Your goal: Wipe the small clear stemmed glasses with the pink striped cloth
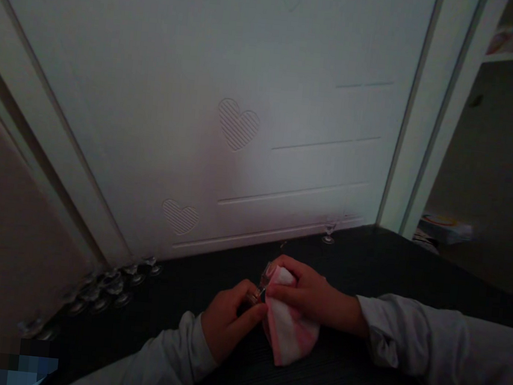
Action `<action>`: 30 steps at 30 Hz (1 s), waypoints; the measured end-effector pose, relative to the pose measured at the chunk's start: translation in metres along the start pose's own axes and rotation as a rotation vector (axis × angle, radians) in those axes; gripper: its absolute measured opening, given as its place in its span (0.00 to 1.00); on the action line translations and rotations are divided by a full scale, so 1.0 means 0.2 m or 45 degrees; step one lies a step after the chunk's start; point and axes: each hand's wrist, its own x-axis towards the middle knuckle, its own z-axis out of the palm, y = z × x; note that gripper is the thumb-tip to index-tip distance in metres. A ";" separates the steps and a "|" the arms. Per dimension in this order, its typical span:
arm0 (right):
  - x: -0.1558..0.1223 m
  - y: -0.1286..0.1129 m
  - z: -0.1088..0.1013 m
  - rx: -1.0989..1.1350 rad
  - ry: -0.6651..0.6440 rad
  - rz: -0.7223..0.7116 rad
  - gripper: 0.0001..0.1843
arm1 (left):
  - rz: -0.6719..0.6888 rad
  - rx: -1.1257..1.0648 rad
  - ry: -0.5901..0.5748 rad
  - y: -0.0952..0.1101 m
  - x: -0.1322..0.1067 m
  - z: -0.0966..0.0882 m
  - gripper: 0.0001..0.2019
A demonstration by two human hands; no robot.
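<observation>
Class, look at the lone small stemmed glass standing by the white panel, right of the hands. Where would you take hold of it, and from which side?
Judging by its pose, grip the stemmed glass at its thin stem, coming from the front, the near side. It stands upright on the dark table with the white panel close behind, so the back looks blocked. The bowl looks tiny and blurred.
</observation>
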 end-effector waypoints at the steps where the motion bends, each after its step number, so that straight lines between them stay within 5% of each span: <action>1: 0.00 0.00 0.00 -0.021 0.008 0.004 0.07 | 0.002 0.017 -0.008 0.00 0.00 0.00 0.11; 19: 0.00 0.01 0.00 -0.194 0.039 0.047 0.10 | 0.019 0.192 -0.028 0.02 0.00 0.00 0.11; 30: 0.00 -0.01 0.00 -0.249 0.029 0.056 0.12 | 0.194 0.553 0.048 -0.01 -0.01 0.02 0.13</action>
